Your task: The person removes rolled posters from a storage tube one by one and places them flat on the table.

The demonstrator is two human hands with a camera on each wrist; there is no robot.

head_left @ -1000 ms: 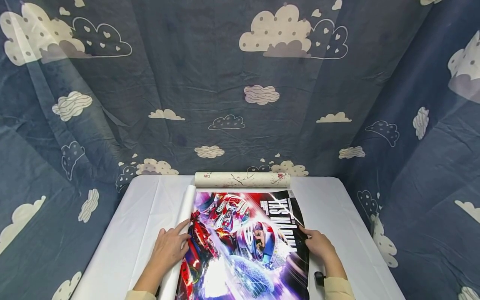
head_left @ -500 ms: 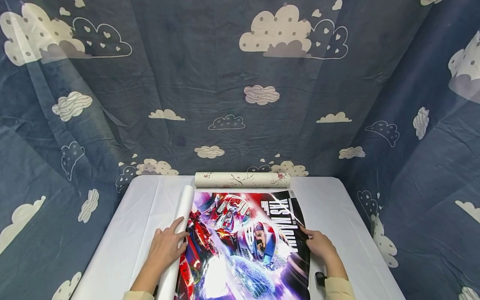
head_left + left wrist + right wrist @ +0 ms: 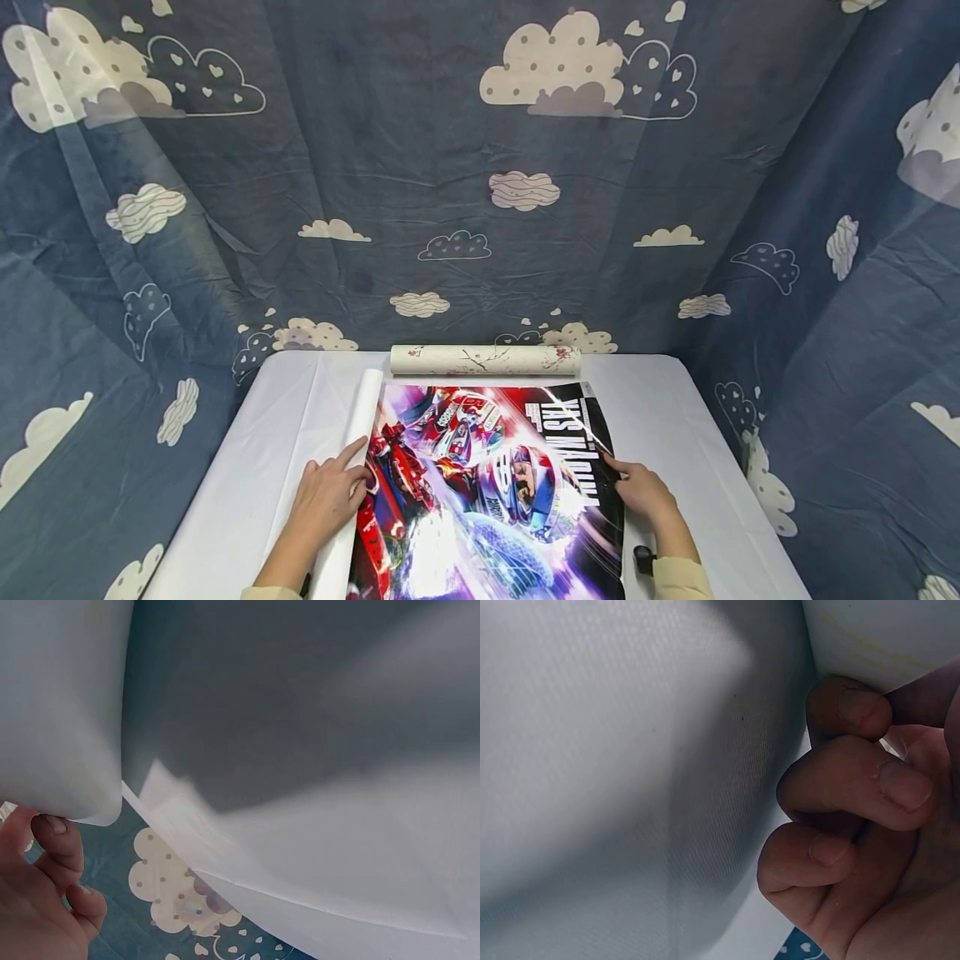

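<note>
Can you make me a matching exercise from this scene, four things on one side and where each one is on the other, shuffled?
Things:
1. poster
2. flowered roll
3. left hand
4. right hand

Places:
A. at the far edge of the table, lying crosswise
B. on the poster's white rolled-up side
C. spread open in the middle of the table
D. at the poster's dark edge with the lettering

Pairs: 1-C, 2-A, 3-B, 4-D
</note>
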